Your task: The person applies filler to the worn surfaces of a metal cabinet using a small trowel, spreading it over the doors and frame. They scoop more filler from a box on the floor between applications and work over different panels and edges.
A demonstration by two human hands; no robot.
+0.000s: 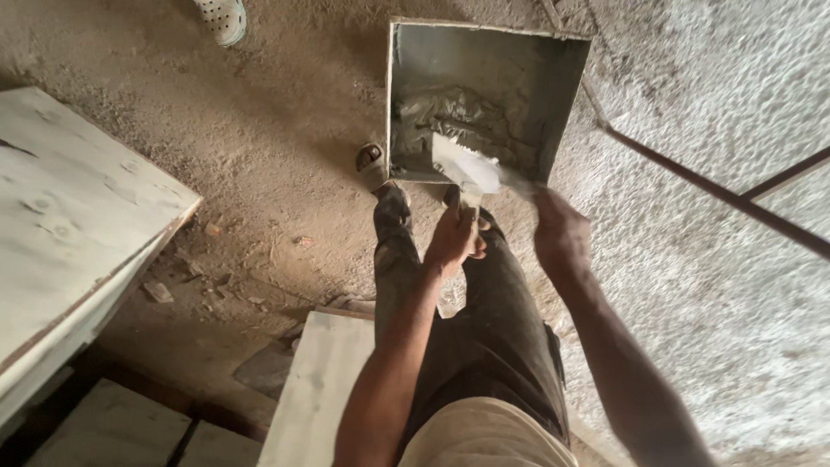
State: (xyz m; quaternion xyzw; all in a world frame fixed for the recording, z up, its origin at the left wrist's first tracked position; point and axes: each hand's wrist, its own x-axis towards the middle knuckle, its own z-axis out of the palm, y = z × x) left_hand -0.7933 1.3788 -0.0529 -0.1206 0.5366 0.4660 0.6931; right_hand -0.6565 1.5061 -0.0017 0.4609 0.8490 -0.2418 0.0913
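Both bare arms reach straight down ahead of the body, the left hand curled into a closed fist with knuckles outward, the right hand beside it, back upward, fingers bent and blurred.

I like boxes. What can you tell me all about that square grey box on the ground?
The square box looks like grey metal with thin upright walls and an open top. It sits on the dusty floor by the person's feet. Wet grey mortar lies heaped inside. A flat trowel blade, held by the left hand, reaches over its near edge.
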